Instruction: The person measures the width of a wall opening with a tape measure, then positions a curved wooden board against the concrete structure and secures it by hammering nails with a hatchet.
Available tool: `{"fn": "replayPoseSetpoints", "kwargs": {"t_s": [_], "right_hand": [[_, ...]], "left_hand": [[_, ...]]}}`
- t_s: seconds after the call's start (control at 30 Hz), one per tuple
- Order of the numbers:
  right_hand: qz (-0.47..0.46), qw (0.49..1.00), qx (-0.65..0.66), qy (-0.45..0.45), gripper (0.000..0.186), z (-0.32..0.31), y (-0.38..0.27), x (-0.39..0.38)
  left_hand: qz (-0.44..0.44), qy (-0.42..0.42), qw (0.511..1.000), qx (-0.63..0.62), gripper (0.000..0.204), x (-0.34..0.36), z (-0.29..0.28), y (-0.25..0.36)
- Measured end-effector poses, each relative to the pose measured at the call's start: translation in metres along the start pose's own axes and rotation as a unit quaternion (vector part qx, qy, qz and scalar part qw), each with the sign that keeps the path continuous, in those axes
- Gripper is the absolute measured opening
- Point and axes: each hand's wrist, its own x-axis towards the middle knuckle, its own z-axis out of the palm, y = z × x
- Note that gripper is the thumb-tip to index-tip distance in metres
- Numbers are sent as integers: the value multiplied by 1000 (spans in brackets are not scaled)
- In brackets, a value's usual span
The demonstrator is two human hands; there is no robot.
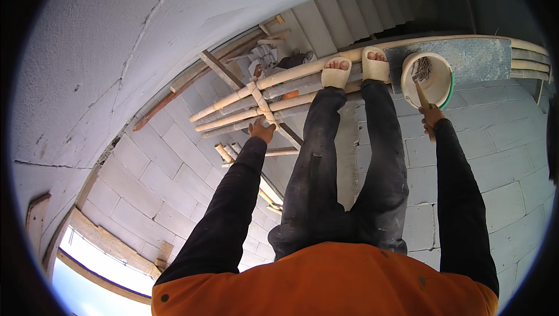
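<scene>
My right hand (432, 115) is closed around the wooden handle of what looks like a hammer (424, 96). Its head end reaches into a pale round bucket (443, 86) with a green rim edge. Thin dark pieces resembling nails (427, 69) lie inside the bucket. My left hand (262, 131) is open, fingers apart, just beside the ends of the bamboo poles (233, 119); whether it touches them is unclear. Both my feet, in pale slide sandals (336, 77), stand on the poles to the left of the bucket.
Under the bucket, a grey board (480, 59) rests across the poles. Wooden props (221, 70) cross the scaffold at left. Concrete stairs (326, 22) and rubble (265, 55) are below. Block walls (489, 135) rise around me, with an opening (99, 263) at lower left.
</scene>
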Motion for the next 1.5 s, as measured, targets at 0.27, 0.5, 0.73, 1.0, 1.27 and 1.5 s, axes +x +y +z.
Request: {"fn": "replayPoseSetpoints", "kwargs": {"t_s": [0.27, 0.5, 0.73, 1.0, 1.27, 1.5], "right_hand": [[-51, 983, -77, 157, 64, 20, 63, 82], [-105, 966, -139, 193, 71, 26, 74, 109], [-80, 965, -184, 168, 72, 14, 71, 94], [30, 995, -69, 68, 80, 8, 23, 42], [25, 989, 143, 36, 89, 7, 35, 42], [27, 993, 103, 50, 87, 16, 23, 39]], "left_hand": [[19, 35, 999, -24, 79, 97, 0, 20], [76, 99, 985, -118, 88, 192, -32, 68], [13, 39, 972, -233, 102, 252, -20, 106], [-74, 6, 915, -396, 88, 252, -20, 77], [-47, -24, 921, -386, 43, 139, -77, 87], [109, -75, 881, -454, 44, 38, -112, 159]]}}
